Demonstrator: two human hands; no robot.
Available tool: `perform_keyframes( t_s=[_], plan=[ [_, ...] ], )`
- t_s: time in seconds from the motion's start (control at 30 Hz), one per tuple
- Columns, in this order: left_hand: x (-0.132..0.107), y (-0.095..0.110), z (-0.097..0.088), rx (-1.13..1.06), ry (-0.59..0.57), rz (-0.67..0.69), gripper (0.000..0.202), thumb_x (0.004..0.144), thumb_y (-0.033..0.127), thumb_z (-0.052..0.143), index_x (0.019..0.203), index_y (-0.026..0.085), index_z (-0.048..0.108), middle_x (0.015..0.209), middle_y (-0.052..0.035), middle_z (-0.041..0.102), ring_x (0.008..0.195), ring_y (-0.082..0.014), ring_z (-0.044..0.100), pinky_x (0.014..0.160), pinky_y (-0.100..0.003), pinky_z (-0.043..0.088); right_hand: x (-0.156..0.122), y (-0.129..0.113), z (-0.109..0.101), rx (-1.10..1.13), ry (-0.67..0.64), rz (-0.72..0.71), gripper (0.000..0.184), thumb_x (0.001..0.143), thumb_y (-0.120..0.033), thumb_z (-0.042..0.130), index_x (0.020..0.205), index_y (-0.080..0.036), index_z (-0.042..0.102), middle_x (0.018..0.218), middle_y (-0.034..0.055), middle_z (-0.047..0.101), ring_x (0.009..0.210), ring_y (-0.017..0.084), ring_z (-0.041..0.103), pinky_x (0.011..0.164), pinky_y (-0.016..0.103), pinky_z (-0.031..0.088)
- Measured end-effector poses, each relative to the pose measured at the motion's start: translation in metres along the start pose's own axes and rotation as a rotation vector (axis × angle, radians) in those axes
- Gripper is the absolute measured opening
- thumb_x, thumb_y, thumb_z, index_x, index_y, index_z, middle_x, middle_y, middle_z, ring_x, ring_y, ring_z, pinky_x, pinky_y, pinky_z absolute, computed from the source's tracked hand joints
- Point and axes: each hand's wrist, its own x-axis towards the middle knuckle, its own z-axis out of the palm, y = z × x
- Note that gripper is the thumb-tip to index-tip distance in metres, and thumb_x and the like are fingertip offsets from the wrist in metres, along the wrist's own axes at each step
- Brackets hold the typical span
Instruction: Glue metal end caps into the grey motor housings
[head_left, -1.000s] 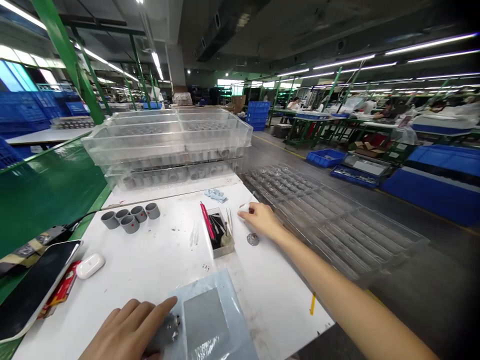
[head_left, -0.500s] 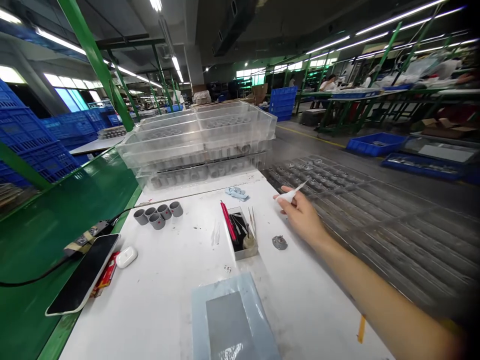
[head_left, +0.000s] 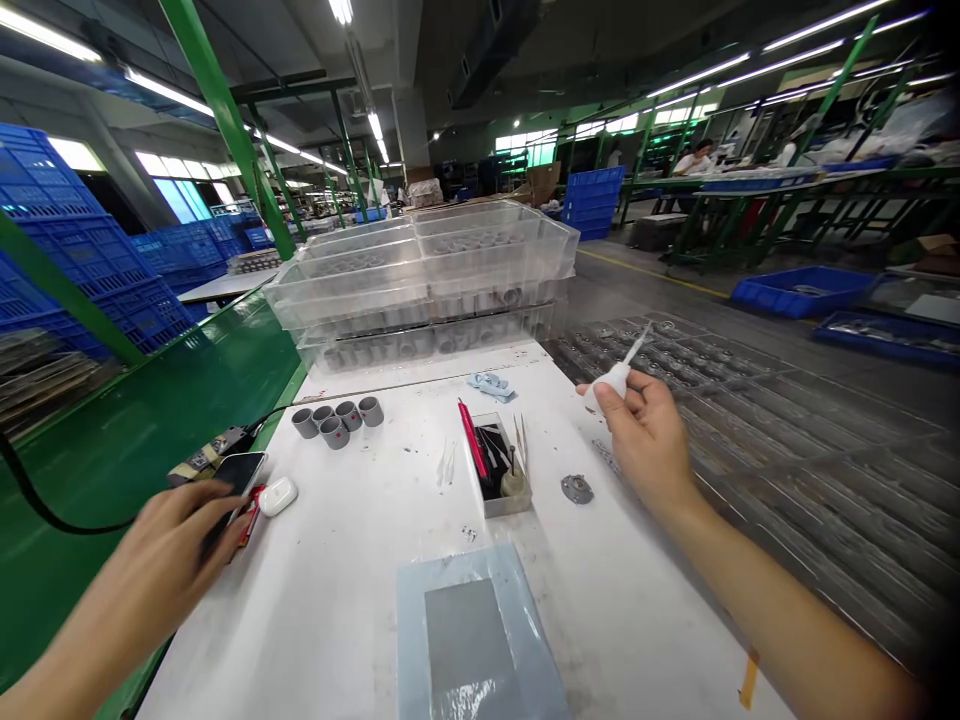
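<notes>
In my right hand point(head_left: 649, 440) is a small white squeeze bottle point(head_left: 611, 382) with a long thin clear nozzle pointing up and away. The fingers are closed around it above the right table edge. My left hand point(head_left: 176, 535) lies over the phone point(head_left: 241, 468) at the left table edge, fingers stretched out; whether it presses on the phone I cannot tell. Next to it are a red packet point(head_left: 253, 503), partly hidden, and a white earbud case point(head_left: 277, 496). A round grey metal part point(head_left: 577, 488) lies on the table below my right hand.
An open box point(head_left: 506, 507) holds a red pen point(head_left: 471, 435), tweezers and a small bottle. Several grey cylinders point(head_left: 334, 432) stand at left. A blue pad point(head_left: 412, 640) lies in front, a blue cloth point(head_left: 491, 386) farther back. Stacked clear trays point(head_left: 360, 300) fill the far end.
My left hand has come into view and reached over the phone. My right hand has turned the bottle so its nozzle points more upward. The view has shifted slightly left.
</notes>
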Motion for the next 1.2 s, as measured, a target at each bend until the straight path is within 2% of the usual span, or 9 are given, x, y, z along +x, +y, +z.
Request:
perform_keyframes(
  t_s=[0.17,0.3,0.4,0.5,0.6,0.73,0.93,1.07,1.2],
  plan=[
    [0.071,0.006,0.060,0.022,0.015,0.012,0.034,0.097,0.037,0.047,0.115,0.019,0.071,0.138,-0.0190,0.053,0.135,-0.0452,0.041,0.112,-0.063,0.032,-0.008,-0.006,0.001,-0.033,0.019,-0.025,0.048,0.092,-0.055,0.066,0.127,-0.022,0.061,0.101,0.0076,0.078,0.094,0.024,0.071,0.087,0.040,0.054],
    [0.091,0.020,0.071,-0.097,0.028,-0.054,0.026,0.095,0.036,0.053,0.095,0.019,0.073,0.152,-0.0180,0.045,0.146,-0.0486,0.024,0.112,-0.070,0.023,-0.009,-0.013,0.000,0.051,0.082,-0.033,0.045,0.091,-0.050,0.069,0.126,-0.022,0.064,0.098,0.0062,0.078,0.086,0.021,0.071,0.075,0.033,0.055],
    [0.068,0.038,0.055,-0.262,-0.031,-0.151,0.027,0.092,0.045,0.060,0.086,0.022,0.072,0.154,-0.0136,0.047,0.141,-0.0457,0.035,0.108,-0.062,0.035,-0.011,-0.025,0.001,0.114,0.127,-0.074,0.041,0.091,-0.045,0.070,0.124,-0.021,0.067,0.098,0.0061,0.078,0.085,0.020,0.071,0.068,0.031,0.055],
    [0.030,0.064,0.043,-0.499,-0.186,-0.312,0.038,0.094,0.056,0.058,0.088,0.021,0.070,0.108,-0.0132,0.073,0.095,-0.0329,0.068,0.078,-0.044,0.054,-0.021,-0.045,0.006,0.212,0.131,-0.136,0.036,0.091,-0.039,0.071,0.124,-0.023,0.069,0.105,0.0066,0.077,0.084,0.020,0.072,0.064,0.031,0.055],
    [-0.003,0.093,0.046,-0.791,-0.254,-0.457,0.045,0.097,0.057,0.053,0.127,0.024,0.058,0.088,-0.0042,0.069,0.069,-0.0196,0.063,0.071,-0.036,0.054,-0.040,-0.068,0.014,0.230,0.083,-0.246,0.035,0.090,-0.032,0.073,0.125,-0.027,0.070,0.104,0.0050,0.077,0.077,0.020,0.072,0.060,0.033,0.056],
    [-0.026,0.115,0.060,-1.426,-0.422,-0.706,0.041,0.094,0.048,0.062,0.123,0.019,0.066,0.087,-0.0054,0.067,0.068,-0.0170,0.055,0.072,-0.034,0.048,-0.068,-0.097,0.025,0.113,-0.104,-0.403,0.034,0.083,-0.026,0.081,0.116,-0.032,0.075,0.100,0.0015,0.078,0.082,0.022,0.074,0.073,0.039,0.062],
    [-0.037,0.110,0.069,-1.409,-0.458,-0.662,0.054,0.077,0.038,0.085,0.125,0.025,0.064,0.092,-0.0024,0.070,0.079,-0.0184,0.061,0.065,-0.026,0.044,-0.092,-0.121,0.051,0.130,-0.345,-0.431,0.009,0.085,-0.033,0.079,0.089,-0.027,0.074,0.085,0.0008,0.076,0.068,0.017,0.069,0.057,0.029,0.057],
    [-0.043,0.107,0.071,-1.486,-0.402,-0.624,0.048,0.083,0.036,0.082,0.126,0.032,0.064,0.097,0.0003,0.068,0.072,-0.0127,0.059,0.064,-0.023,0.045,-0.107,-0.106,0.063,0.282,-0.486,-0.389,0.019,0.096,-0.032,0.065,0.083,-0.020,0.070,0.074,0.0005,0.071,0.063,0.014,0.066,0.057,0.027,0.053],
    [-0.045,0.107,0.073,-1.502,-0.408,-0.565,0.029,0.083,0.028,0.082,0.110,0.029,0.073,0.106,-0.0022,0.071,0.090,-0.0165,0.062,0.079,-0.025,0.052,-0.118,-0.087,0.065,0.292,-0.568,-0.354,0.031,0.101,-0.034,0.056,0.078,-0.017,0.068,0.060,-0.0021,0.059,0.051,0.010,0.054,0.052,0.025,0.046]
  ],
)
